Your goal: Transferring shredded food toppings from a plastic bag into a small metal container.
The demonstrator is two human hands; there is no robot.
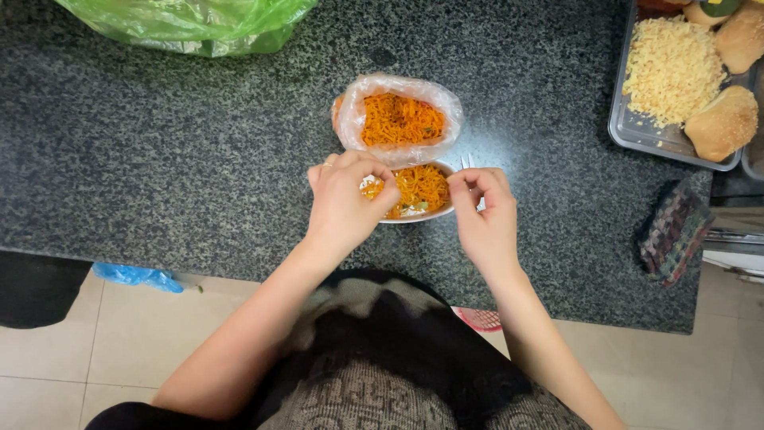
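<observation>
Two bare hands meet over a small white bowl (414, 213) of orange fried noodles on the dark speckled granite desk (199, 151). The left hand (344, 205) curls over the bowl's left rim with its grip pinched together, and the right hand (481, 213) sits at the bowl's right rim, grip likewise closed; whatever each pinches is too small to make out, though it may be thin clear film. Just behind the bowl, touching it, lies an open clear plastic bag (398, 119) of the same noodles. The step in hand looks like fussing with something at the bowl's edge, and it calls for fine fingertip work with both hands steady. Right of the bowl a pale fork (465, 162) is mostly hidden by the right hand. Far right of the bowl, a metal tray (637, 131) of shredded food and buns is cut off by the frame, with a plaid cloth (675, 231) before it; a green bag (191, 24) is cropped at top left.
</observation>
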